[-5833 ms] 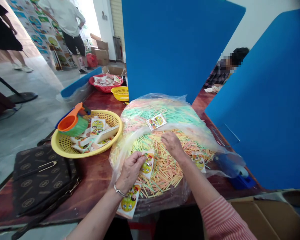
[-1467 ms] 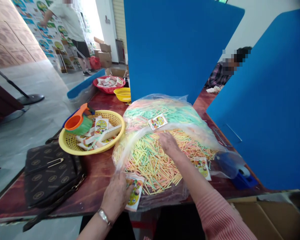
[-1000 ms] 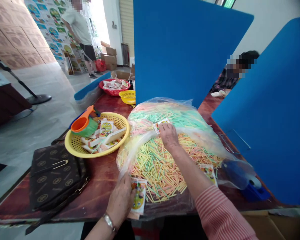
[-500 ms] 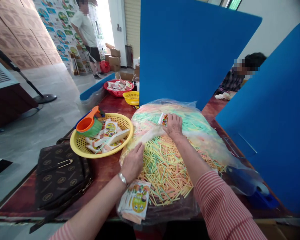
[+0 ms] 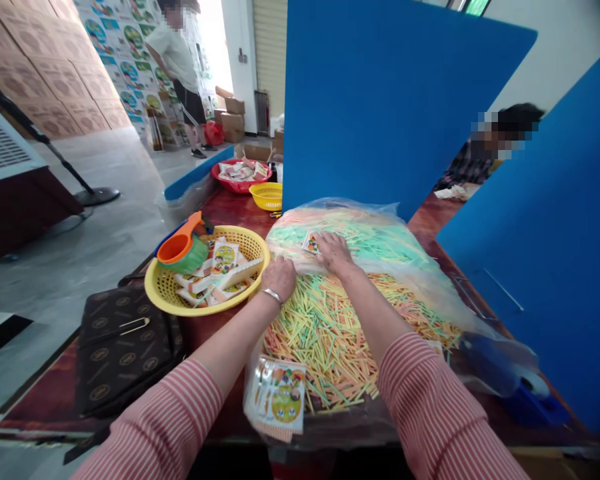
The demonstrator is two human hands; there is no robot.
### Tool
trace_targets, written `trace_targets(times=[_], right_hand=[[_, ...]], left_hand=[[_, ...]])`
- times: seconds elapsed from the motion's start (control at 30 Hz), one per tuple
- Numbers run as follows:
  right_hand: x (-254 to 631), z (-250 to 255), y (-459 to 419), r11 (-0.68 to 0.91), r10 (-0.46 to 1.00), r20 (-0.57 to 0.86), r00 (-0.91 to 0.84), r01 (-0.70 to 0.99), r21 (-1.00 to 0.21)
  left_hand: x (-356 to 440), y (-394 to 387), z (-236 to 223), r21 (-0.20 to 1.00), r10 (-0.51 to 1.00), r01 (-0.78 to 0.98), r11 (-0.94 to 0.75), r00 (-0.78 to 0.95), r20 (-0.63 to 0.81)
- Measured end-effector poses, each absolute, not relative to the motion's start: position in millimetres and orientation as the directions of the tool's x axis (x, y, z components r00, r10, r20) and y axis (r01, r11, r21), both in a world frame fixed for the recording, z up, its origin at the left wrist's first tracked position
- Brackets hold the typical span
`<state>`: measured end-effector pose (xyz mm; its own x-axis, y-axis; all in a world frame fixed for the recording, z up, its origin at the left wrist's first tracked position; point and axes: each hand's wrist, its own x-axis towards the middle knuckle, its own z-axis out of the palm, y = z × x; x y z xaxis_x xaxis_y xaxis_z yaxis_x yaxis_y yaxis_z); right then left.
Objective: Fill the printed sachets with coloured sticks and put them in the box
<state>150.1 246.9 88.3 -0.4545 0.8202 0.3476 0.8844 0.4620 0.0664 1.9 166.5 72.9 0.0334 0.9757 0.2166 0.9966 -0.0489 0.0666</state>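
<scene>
My left hand (image 5: 279, 277) is closed at the left edge of a clear plastic bag (image 5: 300, 261), its fingers curled on the film. My right hand (image 5: 333, 252) holds a small printed packet (image 5: 311, 242) above the folded-back film. Under both hands lie many thin pastel sticks (image 5: 330, 333) in yellow, green and pink, spilling from the bag's opening. Nearest me, a stack of flat printed packets (image 5: 280, 397) rests at the bag's lower left corner.
A yellow basket (image 5: 167, 297) to the left holds packets and an orange scoop (image 5: 176, 248). Beside it lies a dark brown bag (image 5: 125, 353). Blue partitions (image 5: 380, 100) rise behind and right. A blue tape dispenser (image 5: 535, 400) sits at right. Two people are farther off.
My left hand has moved forward from beside the sticks to the bag's edge and closed. My right hand has shifted slightly left with the packet.
</scene>
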Motion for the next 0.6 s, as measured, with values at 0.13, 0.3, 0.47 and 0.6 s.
trace_targets(times=[0.13, 0.3, 0.47, 0.6], right_hand=[[157.1, 91.4, 248.1, 0.428, 0.818, 0.42, -0.392, 0.904, 0.009], [160.7, 110.0, 230.3, 0.458, 0.681, 0.659, -0.319, 0.888, -0.043], [170.6, 96.3, 220.2, 0.522, 0.629, 0.578, -0.52, 0.833, 0.182], [179.7, 76.1, 235.7, 0.368, 0.787, 0.482, -0.384, 0.92, 0.133]], left_hand=[[12.3, 188.4, 84.0, 0.098, 0.977, 0.995, -0.031, 0.009, 0.211], [11.0, 219.0, 99.0, 0.149, 0.987, 0.988, 0.026, -0.049, 0.153], [3.7, 229.2, 97.8, 0.18, 0.988, 0.983, 0.04, -0.066, 0.141], [3.6, 220.3, 97.4, 0.183, 0.986, 0.983, -0.029, -0.002, 0.169]])
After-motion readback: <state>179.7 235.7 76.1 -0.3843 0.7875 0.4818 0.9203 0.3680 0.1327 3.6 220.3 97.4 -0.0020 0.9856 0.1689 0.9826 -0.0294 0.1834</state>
